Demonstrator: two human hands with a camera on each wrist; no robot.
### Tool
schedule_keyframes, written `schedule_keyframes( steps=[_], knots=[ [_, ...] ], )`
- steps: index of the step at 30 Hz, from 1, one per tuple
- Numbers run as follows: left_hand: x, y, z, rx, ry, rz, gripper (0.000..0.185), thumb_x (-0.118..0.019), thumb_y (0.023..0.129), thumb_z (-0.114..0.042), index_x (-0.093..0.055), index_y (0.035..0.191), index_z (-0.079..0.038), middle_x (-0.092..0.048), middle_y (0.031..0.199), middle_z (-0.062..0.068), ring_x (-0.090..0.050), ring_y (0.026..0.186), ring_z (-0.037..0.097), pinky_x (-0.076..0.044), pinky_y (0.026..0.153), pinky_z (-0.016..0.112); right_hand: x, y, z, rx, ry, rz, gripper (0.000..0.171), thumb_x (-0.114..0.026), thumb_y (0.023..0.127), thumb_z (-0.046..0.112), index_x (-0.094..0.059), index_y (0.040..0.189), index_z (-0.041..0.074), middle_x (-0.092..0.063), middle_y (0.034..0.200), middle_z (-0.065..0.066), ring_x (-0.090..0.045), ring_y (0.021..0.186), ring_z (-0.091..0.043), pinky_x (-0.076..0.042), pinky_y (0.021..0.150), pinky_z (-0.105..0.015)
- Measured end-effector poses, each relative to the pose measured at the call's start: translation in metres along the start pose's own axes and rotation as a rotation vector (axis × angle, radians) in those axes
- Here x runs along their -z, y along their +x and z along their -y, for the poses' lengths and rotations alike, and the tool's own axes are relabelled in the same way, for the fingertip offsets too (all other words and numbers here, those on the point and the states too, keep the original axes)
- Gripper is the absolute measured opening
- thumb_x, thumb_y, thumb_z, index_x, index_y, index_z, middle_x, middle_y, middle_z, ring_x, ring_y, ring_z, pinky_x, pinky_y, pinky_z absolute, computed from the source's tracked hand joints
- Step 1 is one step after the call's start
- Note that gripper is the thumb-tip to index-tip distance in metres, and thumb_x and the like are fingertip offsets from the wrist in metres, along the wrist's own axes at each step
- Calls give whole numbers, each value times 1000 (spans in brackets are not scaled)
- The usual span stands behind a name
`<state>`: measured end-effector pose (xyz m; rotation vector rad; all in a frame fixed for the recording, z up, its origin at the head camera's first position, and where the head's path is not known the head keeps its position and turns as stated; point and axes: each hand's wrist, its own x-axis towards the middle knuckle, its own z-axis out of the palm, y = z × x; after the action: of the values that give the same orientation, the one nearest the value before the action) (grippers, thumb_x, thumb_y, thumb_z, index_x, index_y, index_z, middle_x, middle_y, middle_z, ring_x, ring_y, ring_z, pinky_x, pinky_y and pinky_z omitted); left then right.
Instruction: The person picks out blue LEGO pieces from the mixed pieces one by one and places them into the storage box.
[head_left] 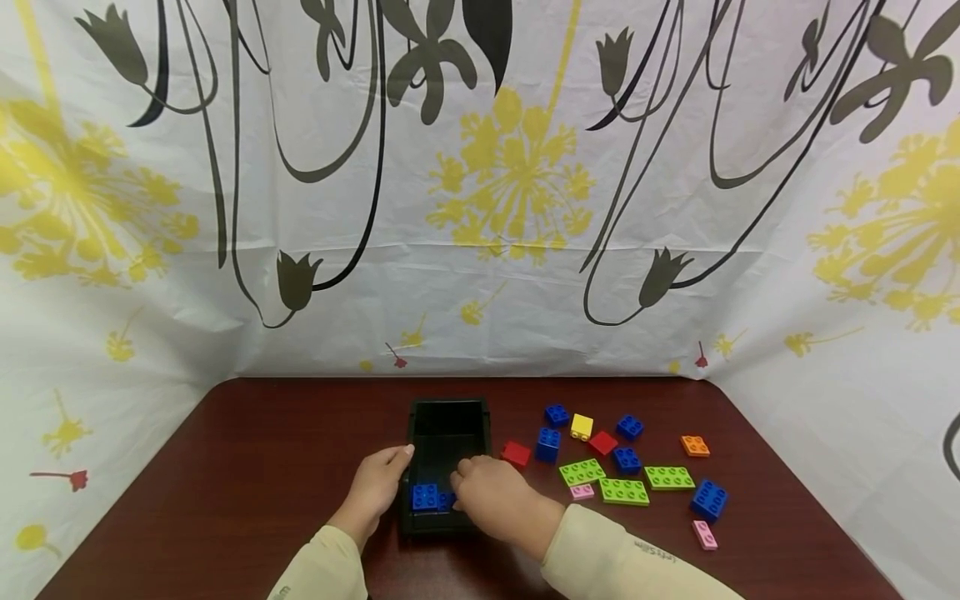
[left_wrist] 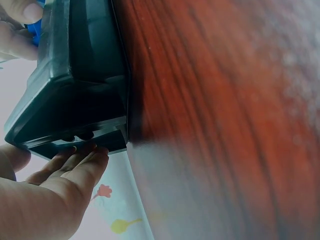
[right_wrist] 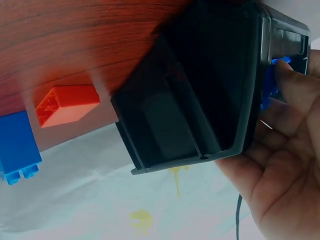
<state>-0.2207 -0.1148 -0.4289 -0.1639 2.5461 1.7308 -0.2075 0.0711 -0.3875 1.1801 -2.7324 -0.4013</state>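
dark wooden table (head_left: 247, 467) carries a black bin (head_left: 448, 417) and scattered bricks (head_left: 624, 490)

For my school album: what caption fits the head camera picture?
Two hands at a black bin on a table: the right hand puts in a blue brick, the left hand steadies it.

Even, bright, diffuse light fills the head view, with soft shadows and curved wide-angle bending at the edges. Both wrist views are blurred close up, with pale glare washing the wooden table (left_wrist: 210, 125).
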Motion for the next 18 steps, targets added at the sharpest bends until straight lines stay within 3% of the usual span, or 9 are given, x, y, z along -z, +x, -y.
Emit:
schedule_keyframes(
  steps=[7, 18],
  knots=[
    [0, 0, 0, -2, 4, 1, 57, -43, 103, -40, -49, 136, 6, -47, 139, 28, -43, 128, 47, -41, 99, 60, -3, 3, 2, 1, -40, 53, 29, -62, 94, 37, -72, 112, 17, -68, 104, 3, -62, 97, -9, -51, 91, -26],
    [0, -1, 0, -6, 4, -5, 56, -43, 103, -38, -49, 137, 7, -47, 139, 28, -42, 129, 46, -40, 100, 60, -6, 8, 2, -16, -52, 103, 28, -62, 94, 37, -72, 111, 18, -67, 105, 4, -62, 100, -10, -49, 96, -28]
  ],
)
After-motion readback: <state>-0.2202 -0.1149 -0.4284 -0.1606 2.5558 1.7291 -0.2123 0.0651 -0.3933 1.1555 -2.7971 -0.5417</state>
